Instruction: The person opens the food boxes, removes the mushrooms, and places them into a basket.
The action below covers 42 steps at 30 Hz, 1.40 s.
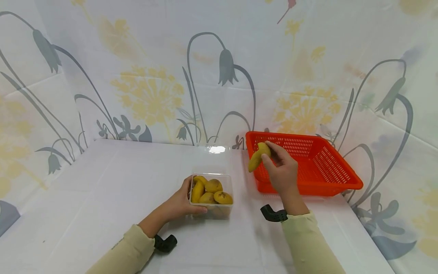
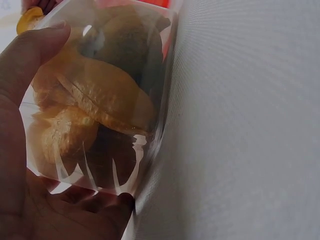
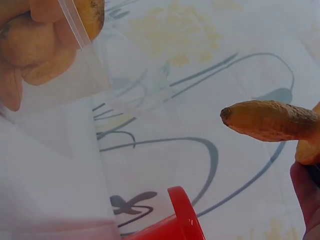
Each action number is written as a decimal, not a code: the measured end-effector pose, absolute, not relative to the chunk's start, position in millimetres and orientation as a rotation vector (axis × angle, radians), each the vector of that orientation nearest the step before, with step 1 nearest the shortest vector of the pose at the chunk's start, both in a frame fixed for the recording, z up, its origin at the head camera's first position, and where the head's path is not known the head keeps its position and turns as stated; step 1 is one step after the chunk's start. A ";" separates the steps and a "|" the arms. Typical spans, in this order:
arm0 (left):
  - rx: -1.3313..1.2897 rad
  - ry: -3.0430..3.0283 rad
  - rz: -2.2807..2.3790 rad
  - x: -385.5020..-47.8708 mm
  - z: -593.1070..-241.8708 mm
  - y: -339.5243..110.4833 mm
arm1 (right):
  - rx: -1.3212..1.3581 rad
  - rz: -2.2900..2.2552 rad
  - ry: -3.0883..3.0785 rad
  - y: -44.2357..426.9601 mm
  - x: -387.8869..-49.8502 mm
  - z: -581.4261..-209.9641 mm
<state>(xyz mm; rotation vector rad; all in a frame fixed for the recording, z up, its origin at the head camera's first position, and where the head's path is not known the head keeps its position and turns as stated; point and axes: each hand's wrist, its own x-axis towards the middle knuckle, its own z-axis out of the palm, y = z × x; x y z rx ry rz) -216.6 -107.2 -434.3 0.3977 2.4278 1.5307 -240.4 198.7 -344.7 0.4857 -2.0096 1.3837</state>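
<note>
A clear plastic box [image 1: 212, 213] stands on the white table, holding several yellow fruits [image 1: 207, 198], some curved like small bananas, some roundish. My left hand [image 1: 179, 201] grips the box's left side, thumb along the front wall. In the left wrist view, fingers of that hand [image 2: 65, 215] curl against the box [image 2: 112, 150]. Over the left rim of a red plastic basket [image 1: 328, 186], my right hand [image 1: 282, 169] pinches a small yellow banana [image 1: 256, 160] between thumb and fingers. A second yellow lobe shows beside the banana [image 3: 272, 121] in the right wrist view; whether they are joined I cannot tell.
The slotted red basket sits to the right of the box, near the back of the table [image 1: 119, 198]. Behind the box lies a clear, shiny plastic flap [image 1: 217, 160]. A floral-patterned cloth [image 1: 154, 68] hangs behind and along both sides.
</note>
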 end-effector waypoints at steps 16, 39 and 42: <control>0.406 2.441 1.533 -217.5 -435.8 -106.2 | 0.308 1.442 -2.034 221.7 -246.0 -342.1; 0.394 2.445 1.508 -217.2 -433.4 -106.1 | 0.135 1.362 -2.350 236.4 -253.8 -348.5; 0.406 2.445 1.506 -217.7 -433.3 -105.9 | 0.123 1.340 -2.390 237.8 -255.4 -349.6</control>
